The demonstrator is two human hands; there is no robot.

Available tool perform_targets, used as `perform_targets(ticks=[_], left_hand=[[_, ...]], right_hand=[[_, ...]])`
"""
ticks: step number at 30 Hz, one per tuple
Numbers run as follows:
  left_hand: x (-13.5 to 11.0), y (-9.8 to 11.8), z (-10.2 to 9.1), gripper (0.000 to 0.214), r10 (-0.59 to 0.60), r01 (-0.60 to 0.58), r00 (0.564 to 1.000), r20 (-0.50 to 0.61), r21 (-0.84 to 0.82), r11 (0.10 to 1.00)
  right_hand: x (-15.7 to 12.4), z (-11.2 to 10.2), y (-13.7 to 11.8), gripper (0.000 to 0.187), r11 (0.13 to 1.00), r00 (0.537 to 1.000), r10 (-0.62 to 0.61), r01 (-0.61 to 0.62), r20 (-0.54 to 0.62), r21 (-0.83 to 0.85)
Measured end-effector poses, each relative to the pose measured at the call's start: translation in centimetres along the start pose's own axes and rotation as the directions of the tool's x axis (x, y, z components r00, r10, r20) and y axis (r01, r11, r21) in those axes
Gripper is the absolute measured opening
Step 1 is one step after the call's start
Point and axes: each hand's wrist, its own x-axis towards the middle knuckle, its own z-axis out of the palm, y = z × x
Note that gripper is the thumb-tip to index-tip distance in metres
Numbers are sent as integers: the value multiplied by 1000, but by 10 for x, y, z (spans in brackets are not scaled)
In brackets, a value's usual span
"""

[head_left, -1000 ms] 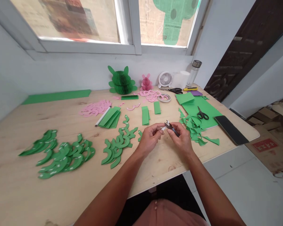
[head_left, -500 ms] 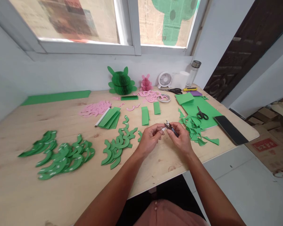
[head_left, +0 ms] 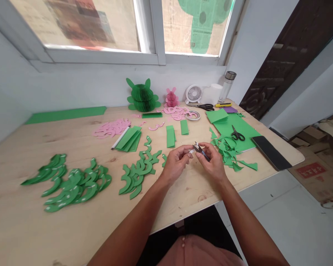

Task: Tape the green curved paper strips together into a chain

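Both my hands meet over the middle of the wooden table [head_left: 22, 229]. My right hand [head_left: 215, 164] is closed round small dark snips [head_left: 199, 148], their blades pointing up and left. My left hand [head_left: 177, 162] pinches a small white strip [head_left: 192, 151] right at the blades. A pile of green curved paper cutouts [head_left: 138, 171] lies just left of my left hand. Green paper scraps [head_left: 230, 151] lie just right of my right hand.
More green cutouts [head_left: 69, 183] lie at the left, pink cutouts [head_left: 111, 127] and folded green strips [head_left: 129, 138] further back. Green sheets with black scissors [head_left: 238, 133], a phone [head_left: 270, 152], tape roll [head_left: 192, 115], fan [head_left: 193, 93], bottle [head_left: 227, 85] and honeycomb paper figures [head_left: 142, 96] stand at the back right.
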Motion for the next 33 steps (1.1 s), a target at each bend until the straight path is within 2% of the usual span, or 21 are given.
perform_targets(ticks=[10, 33], left_hand=[[2, -4, 0, 29, -4, 4, 999, -43, -2, 1000], [1, -2, 0, 22, 11, -11, 1000, 7, 8, 1000]], right_hand=[[0, 1, 3, 34, 999, 999, -29, 30, -21, 45], [0, 1, -2, 39, 1000, 1000, -8, 8, -2, 4]])
